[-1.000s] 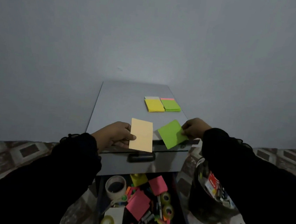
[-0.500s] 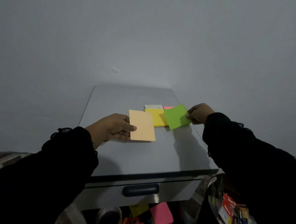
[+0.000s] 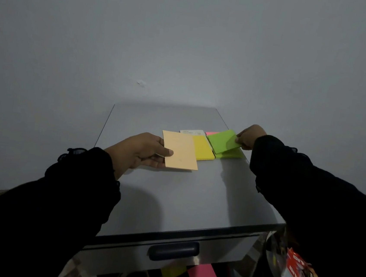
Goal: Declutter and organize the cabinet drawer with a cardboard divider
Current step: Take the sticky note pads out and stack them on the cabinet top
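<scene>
Grey cabinet top (image 3: 178, 196) fills mid-frame, nearer than 0.5 s ago. Left hand (image 3: 141, 151) pinches orange pad (image 3: 179, 150), now overlapping yellow pad (image 3: 202, 148). Right hand (image 3: 249, 136) pinches green pad (image 3: 222, 140), now tilted over green stack (image 3: 232, 154), right of centre.

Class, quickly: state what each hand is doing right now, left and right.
Left hand: pinching an orange notepad by its edge.
Right hand: pinching a green notepad over the green stack.
</scene>
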A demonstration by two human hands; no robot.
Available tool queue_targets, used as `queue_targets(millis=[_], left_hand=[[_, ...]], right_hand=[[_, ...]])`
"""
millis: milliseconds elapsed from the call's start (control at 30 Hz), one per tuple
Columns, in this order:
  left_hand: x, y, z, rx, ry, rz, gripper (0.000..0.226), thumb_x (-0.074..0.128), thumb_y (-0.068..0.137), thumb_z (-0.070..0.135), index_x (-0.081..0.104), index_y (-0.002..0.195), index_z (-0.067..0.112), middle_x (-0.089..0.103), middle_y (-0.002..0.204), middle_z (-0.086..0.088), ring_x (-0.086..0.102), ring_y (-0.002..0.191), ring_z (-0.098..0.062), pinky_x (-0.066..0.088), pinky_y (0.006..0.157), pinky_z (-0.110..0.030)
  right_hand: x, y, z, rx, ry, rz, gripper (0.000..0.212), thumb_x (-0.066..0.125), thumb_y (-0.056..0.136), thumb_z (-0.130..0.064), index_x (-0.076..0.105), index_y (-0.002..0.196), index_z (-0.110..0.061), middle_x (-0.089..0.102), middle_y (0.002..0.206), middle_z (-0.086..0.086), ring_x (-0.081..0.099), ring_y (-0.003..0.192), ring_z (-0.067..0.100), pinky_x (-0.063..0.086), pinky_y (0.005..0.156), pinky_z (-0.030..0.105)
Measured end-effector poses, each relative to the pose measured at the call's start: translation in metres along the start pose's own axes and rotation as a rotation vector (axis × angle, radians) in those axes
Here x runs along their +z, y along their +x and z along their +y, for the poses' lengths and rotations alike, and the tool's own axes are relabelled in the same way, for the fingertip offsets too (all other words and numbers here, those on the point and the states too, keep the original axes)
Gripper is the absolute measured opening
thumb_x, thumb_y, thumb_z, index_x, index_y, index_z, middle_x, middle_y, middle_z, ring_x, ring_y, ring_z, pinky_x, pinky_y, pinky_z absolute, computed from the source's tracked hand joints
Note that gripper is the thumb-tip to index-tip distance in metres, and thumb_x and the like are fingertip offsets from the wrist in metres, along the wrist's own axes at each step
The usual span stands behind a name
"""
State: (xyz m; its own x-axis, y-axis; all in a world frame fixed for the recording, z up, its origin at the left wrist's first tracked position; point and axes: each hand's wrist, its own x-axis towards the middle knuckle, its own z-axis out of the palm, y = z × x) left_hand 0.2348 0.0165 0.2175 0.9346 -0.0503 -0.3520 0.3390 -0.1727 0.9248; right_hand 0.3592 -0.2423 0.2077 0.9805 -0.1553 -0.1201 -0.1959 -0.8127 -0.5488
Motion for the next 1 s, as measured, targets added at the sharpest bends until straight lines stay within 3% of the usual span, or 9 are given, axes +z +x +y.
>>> queue_targets(millis=[67, 167, 233, 333, 467, 600, 667, 800, 1000], left_hand=[[0.003, 0.003, 0.002, -0.006, 0.003, -0.001, 0.009, 0.058, 0.089, 0.0, 0.058, 0.084, 0.007, 0.069, 0.058, 0.001, 0.065, 0.05, -0.007, 0.055, 0.05, -0.018], [0.011, 0.007, 0.007, -0.004, 0.018, 0.006, 0.01, 0.057, 0.089, -0.001, 0.056, 0.083, 0.006, 0.068, 0.071, -0.005, 0.064, 0.058, -0.012, 0.054, 0.05, -0.019], [0.017, 0.013, 0.011, 0.002, 0.014, 0.007, 0.011, 0.056, 0.09, -0.002, 0.056, 0.082, 0.006, 0.067, 0.069, -0.005, 0.065, 0.053, -0.01, 0.054, 0.048, -0.018], [0.026, 0.027, 0.022, 0.011, -0.015, 0.02, 0.012, 0.055, 0.09, -0.003, 0.055, 0.081, 0.004, 0.067, 0.063, -0.005, 0.063, 0.044, -0.007, 0.054, 0.046, -0.019], [0.039, 0.049, 0.031, 0.011, -0.063, 0.084, 0.015, 0.057, 0.089, -0.004, 0.051, 0.077, 0.003, 0.058, 0.081, -0.01, 0.059, 0.065, -0.016, 0.054, 0.045, -0.021], [0.047, 0.065, 0.03, -0.02, 0.031, 0.167, 0.021, 0.061, 0.087, 0.0, 0.048, 0.072, 0.004, 0.053, 0.072, -0.008, 0.051, 0.059, -0.015, 0.05, 0.04, -0.019], [0.049, 0.07, 0.026, -0.04, 0.161, 0.224, 0.027, 0.064, 0.087, 0.007, 0.045, 0.068, 0.005, 0.048, 0.065, -0.009, 0.045, 0.051, -0.015, 0.048, 0.045, -0.023], [0.051, 0.068, 0.023, -0.086, 0.255, 0.232, 0.032, 0.067, 0.086, 0.015, 0.04, 0.071, 0.006, 0.042, 0.066, -0.009, 0.04, 0.053, -0.018, 0.043, 0.058, -0.03], [0.046, 0.032, 0.023, 0.088, 0.296, 0.152, 0.027, 0.074, 0.08, 0.018, 0.048, 0.085, 0.011, 0.042, 0.077, -0.008, 0.044, 0.062, -0.016, 0.045, 0.061, -0.025]], right_hand=[[0.0, -0.003, 0.001, 0.001, 0.004, -0.031, 0.035, 0.063, 0.087, -0.015, 0.063, 0.116, 0.004, 0.064, 0.094, 0.015, 0.06, 0.079, 0.028, 0.048, 0.092, 0.036], [-0.001, -0.013, 0.001, -0.017, 0.04, -0.003, 0.041, 0.067, 0.083, -0.016, 0.059, 0.12, 0.001, 0.062, 0.117, 0.016, 0.06, 0.109, 0.032, 0.047, 0.098, 0.04], [-0.004, -0.02, -0.001, -0.062, -0.027, 0.045, 0.044, 0.066, 0.086, -0.02, 0.057, 0.122, 0.002, 0.059, 0.125, 0.017, 0.056, 0.115, 0.033, 0.045, 0.099, 0.037], [-0.009, -0.029, -0.004, -0.155, -0.022, 0.083, 0.039, 0.064, 0.087, -0.018, 0.06, 0.12, 0.001, 0.058, 0.127, 0.016, 0.053, 0.119, 0.03, 0.04, 0.099, 0.032], [-0.01, -0.04, -0.005, -0.273, -0.035, 0.116, 0.034, 0.065, 0.086, -0.015, 0.061, 0.117, -0.003, 0.058, 0.125, 0.013, 0.051, 0.119, 0.027, 0.039, 0.095, 0.028], [-0.012, -0.044, -0.002, -0.326, -0.044, 0.101, 0.032, 0.065, 0.085, -0.014, 0.061, 0.116, -0.004, 0.059, 0.124, 0.012, 0.052, 0.116, 0.025, 0.039, 0.091, 0.026], [-0.014, -0.046, 0.0, -0.33, -0.041, 0.096, 0.032, 0.065, 0.085, -0.014, 0.061, 0.116, -0.004, 0.059, 0.123, 0.012, 0.052, 0.116, 0.025, 0.039, 0.089, 0.026], [-0.017, -0.052, 0.005, -0.332, -0.023, 0.079, 0.032, 0.066, 0.084, -0.014, 0.061, 0.115, -0.005, 0.059, 0.123, 0.012, 0.053, 0.114, 0.025, 0.036, 0.08, 0.022], [-0.027, -0.085, 0.007, -0.347, 0.005, 0.058, 0.034, 0.069, 0.081, -0.013, 0.062, 0.113, -0.006, 0.06, 0.12, 0.012, 0.054, 0.111, 0.024, 0.035, 0.077, 0.021]])
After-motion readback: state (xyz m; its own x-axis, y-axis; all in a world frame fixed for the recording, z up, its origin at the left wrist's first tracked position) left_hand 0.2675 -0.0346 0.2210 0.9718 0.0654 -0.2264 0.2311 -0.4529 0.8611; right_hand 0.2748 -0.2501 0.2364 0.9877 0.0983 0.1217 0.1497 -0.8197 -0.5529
